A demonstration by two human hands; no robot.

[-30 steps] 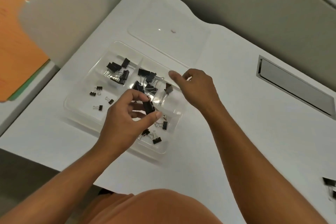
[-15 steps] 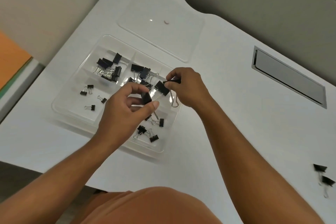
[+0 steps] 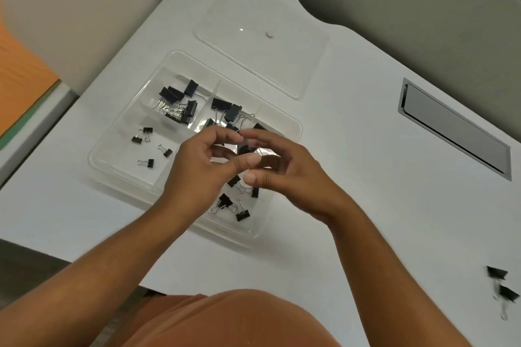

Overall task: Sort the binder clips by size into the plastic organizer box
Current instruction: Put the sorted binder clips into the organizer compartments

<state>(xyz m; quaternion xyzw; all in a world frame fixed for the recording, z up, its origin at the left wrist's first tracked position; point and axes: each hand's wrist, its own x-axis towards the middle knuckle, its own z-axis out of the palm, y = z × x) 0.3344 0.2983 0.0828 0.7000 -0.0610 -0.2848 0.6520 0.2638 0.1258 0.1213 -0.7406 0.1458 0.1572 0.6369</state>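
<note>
1. A clear plastic organizer box (image 3: 180, 60) sits open on the white counter (image 3: 366, 149), split into several compartments.
2. Its far-left compartment holds a heap of large black clips (image 3: 177, 103), their wire handles tangled together.
3. The far-middle compartment holds more large clips (image 3: 229, 110), some overlapping; the hands hide its near part.
4. The near-left compartment holds four small clips (image 3: 146, 146), lying apart from each other.
5. The near-right compartment holds several medium clips (image 3: 235, 203), partly under the wrists.
6. Both hands meet above the middle of the box. The left hand (image 3: 203, 175) has thumb and fingers curled toward the right hand (image 3: 284, 172), whose fingers bend inward.
7. A black clip (image 3: 244, 149) shows between the fingertips of the two hands. Which hand's grip pinches it, I cannot tell; the fingers overlap and blur there.
8. The box's clear lid (image 3: 262, 65) lies flat on the counter just beyond the box, with a small pale spot on it.
9. Two loose clips (image 3: 503, 284) lie on the counter far to the right, near the frame's edge, blurred.
10. A grey metal slot (image 3: 454, 127) is set in the counter, right of the box.
</note>
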